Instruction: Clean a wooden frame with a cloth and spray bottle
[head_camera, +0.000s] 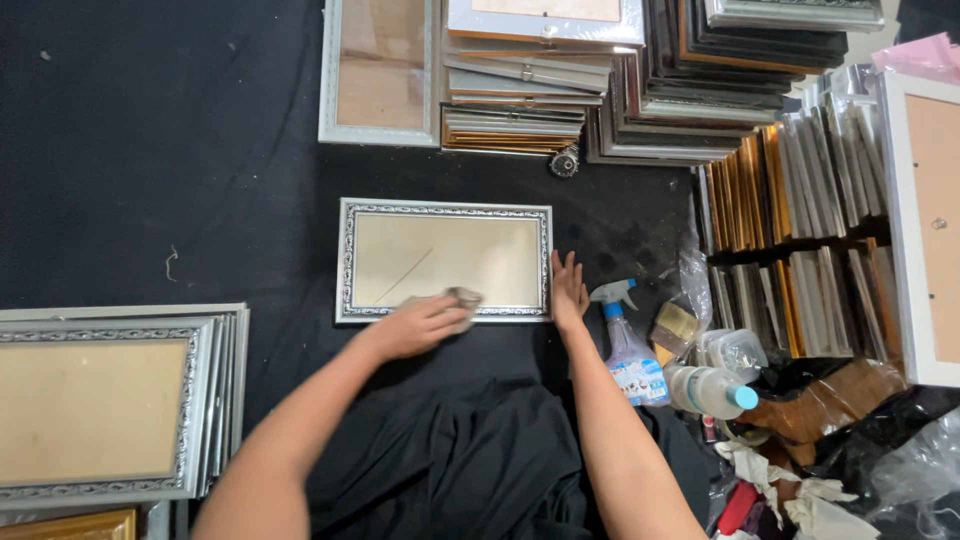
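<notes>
a dark cloth-covered floor (150, 150) fills most of the frame, crowded with picture frames along its edges. in the middle, the left hand (420, 323) has its fingers curled down over a small crumpled cloth (462, 298), pressing it against the lower edge of the glass of a silver ornate frame (444, 260) that lies flat at the centre of the frame. the right hand (568, 290) lies open, fingers stretched flat and together, against the right side rail of that same frame, at its lower right corner. both bare forearms run down to the bottom of the picture, over black fabric. just right of the right wrist stands a spray bottle (625, 345) with a blue and white trigger, and beside it a second bottle (710, 390) lies on its side. at lower left sits a stack of silver frames (110, 410); along the top and right rise tall piles of frames (640, 80).
</notes>
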